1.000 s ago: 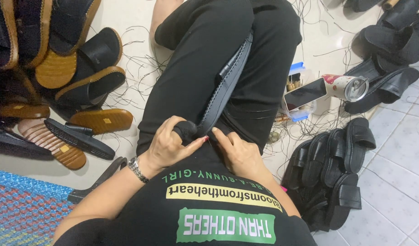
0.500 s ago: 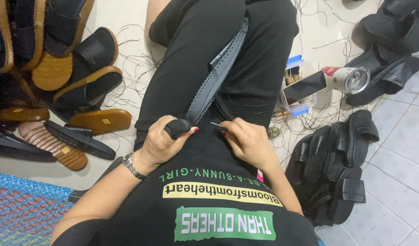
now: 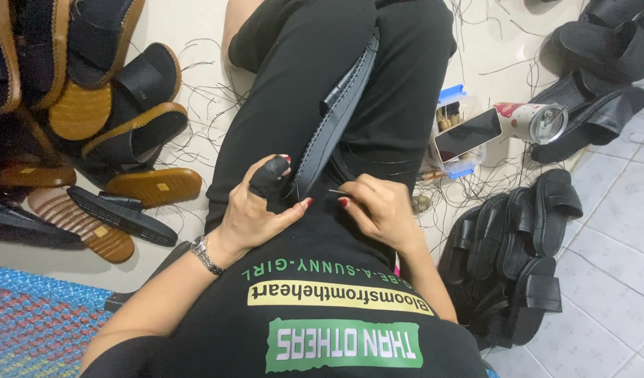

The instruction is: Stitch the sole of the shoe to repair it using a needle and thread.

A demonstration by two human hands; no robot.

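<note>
Pale tiled floor point(image 3: 616, 245) spreads under a seated person, strewn with loose dark threads. Nearest the camera, the left hand point(image 3: 255, 213) pinches the near end of a long black sandal strap with pale stitching along its edge point(image 3: 336, 119), which lies along the lap over black trousers; a black guard covers one finger. The right hand point(image 3: 381, 210) grips a thin metal needle point(image 3: 336, 192) between fingertips, its point aimed at the strap's end just beside the left thumb. Judging by this, hand-stitching of the strap edge is the step in hand, and the next move would call for a steady push of the needle through the strap's edge while the left hand keeps it taut.

Right of the lap sits a small clear plastic box with a blue lid point(image 3: 451, 105), a dark phone point(image 3: 469, 133) resting across it. Just beyond lies a white cylindrical can with a red-patterned label point(image 3: 528, 119), on its side. Black sandals point(image 3: 511, 259) are stacked to the right; tan-soled sandals point(image 3: 119, 133) are heaped to the left.
</note>
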